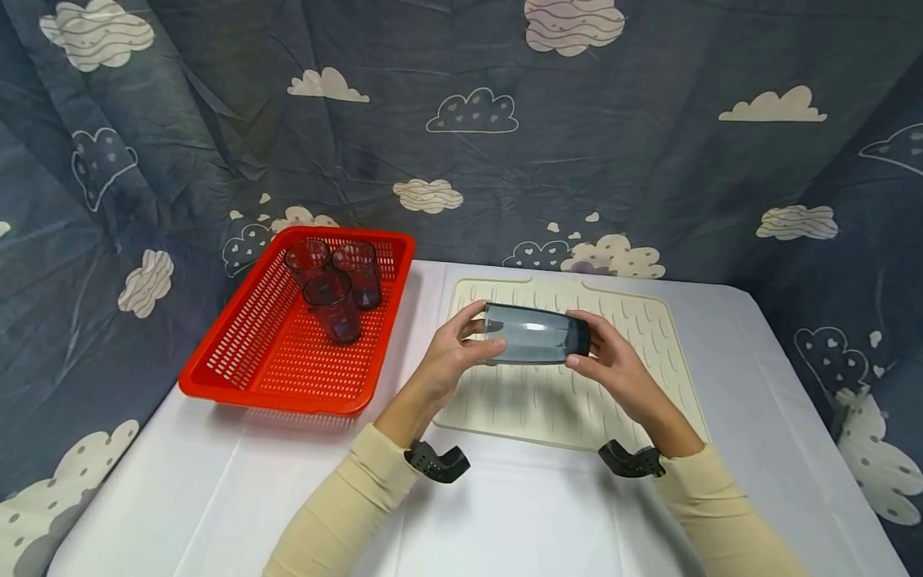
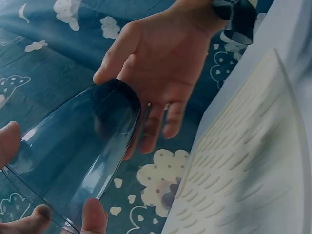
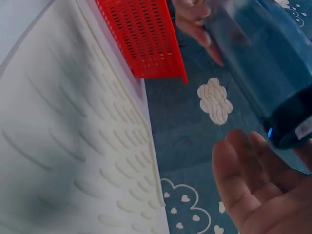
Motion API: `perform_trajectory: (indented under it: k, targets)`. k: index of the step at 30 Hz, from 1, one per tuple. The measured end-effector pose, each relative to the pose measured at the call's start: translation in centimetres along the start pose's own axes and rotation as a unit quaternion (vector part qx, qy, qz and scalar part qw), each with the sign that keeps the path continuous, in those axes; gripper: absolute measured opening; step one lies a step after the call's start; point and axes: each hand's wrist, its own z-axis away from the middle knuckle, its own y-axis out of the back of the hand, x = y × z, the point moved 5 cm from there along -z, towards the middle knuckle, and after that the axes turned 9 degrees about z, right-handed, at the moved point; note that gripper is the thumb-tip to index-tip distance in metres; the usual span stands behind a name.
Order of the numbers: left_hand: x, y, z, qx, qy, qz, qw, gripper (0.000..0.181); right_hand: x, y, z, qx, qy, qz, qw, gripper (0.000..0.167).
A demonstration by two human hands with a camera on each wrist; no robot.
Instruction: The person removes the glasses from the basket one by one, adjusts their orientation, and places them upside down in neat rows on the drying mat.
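A smoky blue-grey drinking glass (image 1: 535, 335) lies on its side in the air above a cream ridged drying mat (image 1: 505, 405). My left hand (image 1: 454, 353) grips it near the rim, thumb in front and fingers behind. At the dark, thick base, my right hand (image 1: 618, 367) holds the other end between thumb and fingers. In the left wrist view the glass (image 2: 73, 151) spans both hands, and the right hand's lower fingers hang away from it. The right wrist view shows the base of the glass (image 3: 278, 97) close to the right palm.
Left of the mat sits a red perforated plastic basket (image 1: 288, 383) with three purplish glasses (image 1: 339, 308) standing in its far part. A white cloth (image 1: 505, 513) covers the table. Behind and beside it hangs a dark cloud-patterned curtain (image 1: 613, 176).
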Motion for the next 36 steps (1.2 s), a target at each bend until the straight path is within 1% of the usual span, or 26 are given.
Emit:
perform_trajectory:
  k: [4,9,13,17,21,26,32,36]
  targets:
    - [-0.6,0.0,0.0,0.004,0.008,-0.002,1.0,0.072,0.0,-0.1,0.0,-0.003,0.005,-0.013,0.9999,0.061]
    - [-0.9,0.0,0.0,0.007,0.01,0.006,0.9999,0.072,0.2,-0.2,-0.1,0.001,0.001,-0.03,0.9996,0.065]
    - [-1.0,0.0,-0.1,-0.003,0.013,0.028,0.9995,0.073,0.3,-0.3,-0.1,0.006,0.005,-0.052,0.9986,0.07]
    - [-1.2,-0.1,-0.2,-0.012,0.02,0.052,0.9984,0.074,0.3,-0.3,-0.1,0.009,0.011,-0.066,0.9977,0.071]
    - [-1.4,0.0,-0.3,-0.014,0.026,0.06,0.9978,0.075,0.4,-0.2,-0.2,0.01,0.013,-0.071,0.9974,0.069]
    - [-1.6,0.1,-0.4,-0.017,0.031,0.054,0.9979,0.075,0.6,-0.2,-0.1,0.015,0.005,-0.072,0.9973,0.068]
    - [-1.8,0.3,-0.4,-0.018,0.028,0.053,0.998,0.074,0.7,-0.3,-0.2,0.022,-0.004,-0.071,0.9972,0.068]
    - [-1.9,0.3,-0.4,-0.023,0.027,0.054,0.9979,0.073,0.6,-0.2,-0.1,0.03,-0.007,-0.061,0.9977,0.069]
